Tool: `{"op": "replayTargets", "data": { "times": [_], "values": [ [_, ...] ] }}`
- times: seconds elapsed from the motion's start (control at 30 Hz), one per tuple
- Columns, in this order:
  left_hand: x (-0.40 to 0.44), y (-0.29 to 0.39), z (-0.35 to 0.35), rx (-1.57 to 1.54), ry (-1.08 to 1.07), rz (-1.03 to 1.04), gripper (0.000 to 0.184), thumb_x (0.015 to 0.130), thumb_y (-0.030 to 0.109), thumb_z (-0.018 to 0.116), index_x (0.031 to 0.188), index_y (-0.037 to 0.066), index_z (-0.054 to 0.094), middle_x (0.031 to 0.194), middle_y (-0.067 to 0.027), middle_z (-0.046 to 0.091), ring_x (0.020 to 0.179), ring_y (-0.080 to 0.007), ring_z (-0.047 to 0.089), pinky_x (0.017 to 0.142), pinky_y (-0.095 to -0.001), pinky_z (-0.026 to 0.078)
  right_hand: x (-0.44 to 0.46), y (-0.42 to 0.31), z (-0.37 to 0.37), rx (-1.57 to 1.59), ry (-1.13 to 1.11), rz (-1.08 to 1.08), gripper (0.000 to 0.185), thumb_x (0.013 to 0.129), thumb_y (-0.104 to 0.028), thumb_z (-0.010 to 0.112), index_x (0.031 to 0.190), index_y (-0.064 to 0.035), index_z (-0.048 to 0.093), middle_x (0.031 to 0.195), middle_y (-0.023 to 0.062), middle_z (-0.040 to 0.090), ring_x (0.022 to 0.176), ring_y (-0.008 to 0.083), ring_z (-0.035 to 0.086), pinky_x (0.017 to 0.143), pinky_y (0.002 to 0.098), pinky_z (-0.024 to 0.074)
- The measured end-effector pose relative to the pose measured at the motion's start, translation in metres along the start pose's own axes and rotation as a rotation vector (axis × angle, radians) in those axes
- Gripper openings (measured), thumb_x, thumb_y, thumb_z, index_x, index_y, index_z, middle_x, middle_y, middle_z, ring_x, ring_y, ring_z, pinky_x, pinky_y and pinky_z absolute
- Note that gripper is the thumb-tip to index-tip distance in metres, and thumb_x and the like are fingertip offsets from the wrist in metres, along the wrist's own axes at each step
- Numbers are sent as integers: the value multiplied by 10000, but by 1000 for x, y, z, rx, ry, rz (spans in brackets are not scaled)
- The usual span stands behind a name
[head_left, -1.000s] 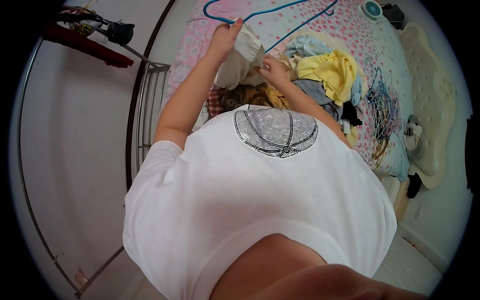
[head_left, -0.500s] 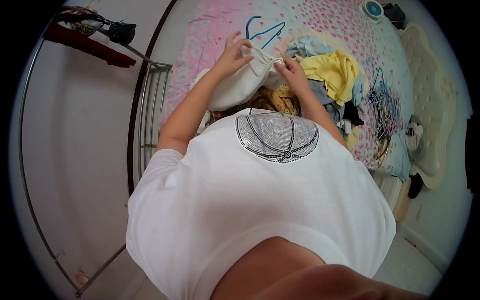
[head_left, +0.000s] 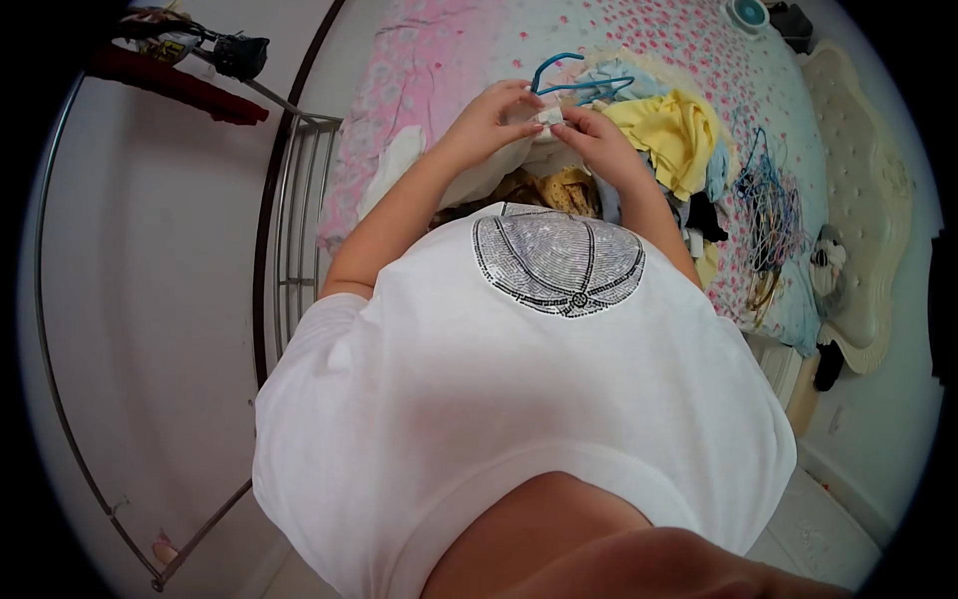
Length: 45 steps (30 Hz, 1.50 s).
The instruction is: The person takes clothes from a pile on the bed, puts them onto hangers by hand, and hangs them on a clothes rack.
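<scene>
Both hands are close together over the bed, at the edge of a white garment [head_left: 479, 182]. My left hand [head_left: 496, 122] pinches the garment's edge between thumb and fingers. My right hand [head_left: 597, 142] grips the same edge just to the right. A blue hanger [head_left: 589, 84] shows its hook and part of its arm beyond the hands; the rest is hidden by the garment and fingers. Below the hands a brown and yellow patterned cloth [head_left: 567, 192] lies partly covered. Right of my right hand lies a yellow garment [head_left: 679, 140] on a pile of clothes.
A bed with a floral sheet [head_left: 439, 60] spreads ahead. Tangled hangers [head_left: 768, 215] lie on its right, near a padded headboard [head_left: 853, 200]. A small fan [head_left: 746, 14] is at the top right. At left stands a metal rack [head_left: 295, 210] with a dark red cloth [head_left: 180, 86].
The hands have moved right with the white garment's edge and come closer together. The blue hanger, first in my left hand, now shows further right, mostly covered by the garment.
</scene>
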State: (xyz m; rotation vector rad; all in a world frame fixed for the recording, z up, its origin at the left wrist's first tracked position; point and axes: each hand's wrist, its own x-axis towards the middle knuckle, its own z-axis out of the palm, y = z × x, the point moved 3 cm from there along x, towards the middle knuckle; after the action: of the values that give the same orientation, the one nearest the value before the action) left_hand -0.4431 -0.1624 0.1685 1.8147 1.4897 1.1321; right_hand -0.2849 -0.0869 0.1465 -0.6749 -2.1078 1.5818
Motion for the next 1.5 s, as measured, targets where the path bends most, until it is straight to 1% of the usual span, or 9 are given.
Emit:
{"op": "replayTargets", "data": {
  "times": [0.13, 0.43, 0.53, 0.63, 0.77, 0.97, 1.27, 1.4, 1.5],
  "values": [
    [0, 12, 3, -150, -59, 12, 319, 754, 267, 649, 1008, 83, 590, 1231, -125, 429, 1179, -254, 379, 945, -345, 326, -1, -4, 0, -63, -73, -10, 273, 810, -203, 566, 952, 29, 588, 738, 40, 574, 665, 99, 498, 597, 251, 402],
    [1, -12, 11, -45, -20, 19, 214, 779, 229, 628, 842, 32, 573, 1092, -88, 462, 954, -216, 474, 805, -311, 394, 2, 15, 0, 90, -12, 87, 229, 787, -157, 596, 938, 17, 597, 763, 76, 590, 680, 128, 524, 624, 258, 416],
    [-2, -20, 14, -150, 12, -80, 197, 789, 226, 616, 846, 39, 596, 1118, -91, 451, 988, -219, 468, 832, -311, 386, -2, 4, 1, -119, 18, 46, 225, 790, -150, 595, 941, 17, 597, 801, 91, 608, 719, 144, 551, 644, 265, 427],
    [-2, -20, 15, -36, 11, 42, 206, 797, 232, 606, 884, 45, 612, 1161, -100, 437, 1028, -225, 461, 864, -314, 376, -5, 4, 6, -148, -32, -1, 200, 804, -128, 582, 949, 8, 606, 836, 104, 618, 778, 160, 580, 695, 273, 445],
    [-2, -25, 15, -62, -172, -85, 269, 790, 300, 602, 885, 48, 607, 1206, -163, 419, 1093, -273, 447, 886, -346, 378, -6, -9, 10, -191, -58, 45, 180, 808, -123, 583, 935, -1, 618, 820, 108, 627, 769, 158, 588, 702, 271, 452],
    [-4, -35, 17, -147, -390, -64, 217, 816, 256, 582, 802, 40, 571, 1165, -109, 436, 1017, -240, 457, 864, -330, 365, -5, -7, 14, -235, -140, 99, 183, 799, -147, 597, 901, 2, 618, 771, 109, 631, 709, 154, 592, 644, 283, 452],
    [5, -22, 21, 15, -5, 5, 203, 793, 217, 576, 802, 13, 575, 1060, -152, 492, 907, -268, 519, 770, -331, 423, -4, -13, 14, -552, 304, -78, 147, 723, -178, 608, 783, -43, 617, 705, 112, 614, 612, 261, 595, 539, 343, 453],
    [8, -14, 21, 105, 148, -31, 186, 799, 175, 568, 853, -2, 577, 1101, -177, 474, 961, -297, 508, 819, -339, 406, -4, -23, 16, -597, 500, -190, 124, 736, -174, 603, 757, -54, 622, 669, 114, 604, 610, 276, 592, 538, 363, 452],
    [10, -14, 19, 145, 268, -31, 164, 787, 159, 570, 855, 12, 596, 1088, -176, 489, 908, -297, 544, 781, -337, 431, 1, -20, 14, -534, 459, -251, 126, 746, -175, 609, 768, -52, 625, 667, 121, 604, 611, 281, 590, 539, 352, 452]
  ]
}}
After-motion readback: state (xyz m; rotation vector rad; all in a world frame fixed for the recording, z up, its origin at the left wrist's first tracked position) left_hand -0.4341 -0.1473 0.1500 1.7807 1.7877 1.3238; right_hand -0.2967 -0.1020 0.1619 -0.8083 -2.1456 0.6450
